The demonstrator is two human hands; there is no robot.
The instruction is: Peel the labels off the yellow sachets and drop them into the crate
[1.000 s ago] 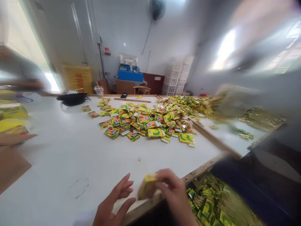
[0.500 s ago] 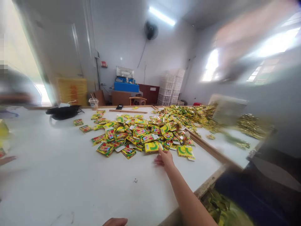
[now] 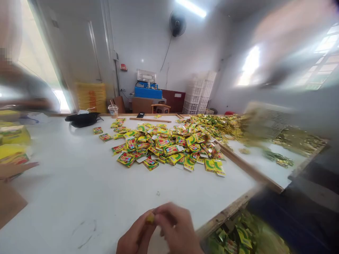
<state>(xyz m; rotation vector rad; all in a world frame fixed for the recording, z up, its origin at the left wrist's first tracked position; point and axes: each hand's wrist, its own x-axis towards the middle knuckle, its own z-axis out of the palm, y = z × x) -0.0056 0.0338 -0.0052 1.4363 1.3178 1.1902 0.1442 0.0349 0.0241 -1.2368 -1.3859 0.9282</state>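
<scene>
Low in the head view, my left hand (image 3: 136, 234) is closed around a small yellow carton (image 3: 150, 218), most of which is hidden by the fingers. My right hand (image 3: 174, 225) meets it there, thumb and fingers pinched at the carton's near end. Beyond both hands lies a heap of small yellow, green and red printed cartons (image 3: 164, 143), some with white end flaps standing out. The heap rests on a white table (image 3: 106, 197).
A co-worker's hand (image 3: 18, 170) is at the left beside stacked yellow packs (image 3: 14, 135). Further back stand a black bag (image 3: 83, 119) and a plastic cup (image 3: 113, 110). A wooden strip (image 3: 238, 164) divides off shiny gold packets (image 3: 219, 125). More packets lie below the table edge (image 3: 238, 240).
My right hand has drawn back from the heap with a yellow carton and joined my left hand, which has come further into view. The camera view has shifted slightly.
</scene>
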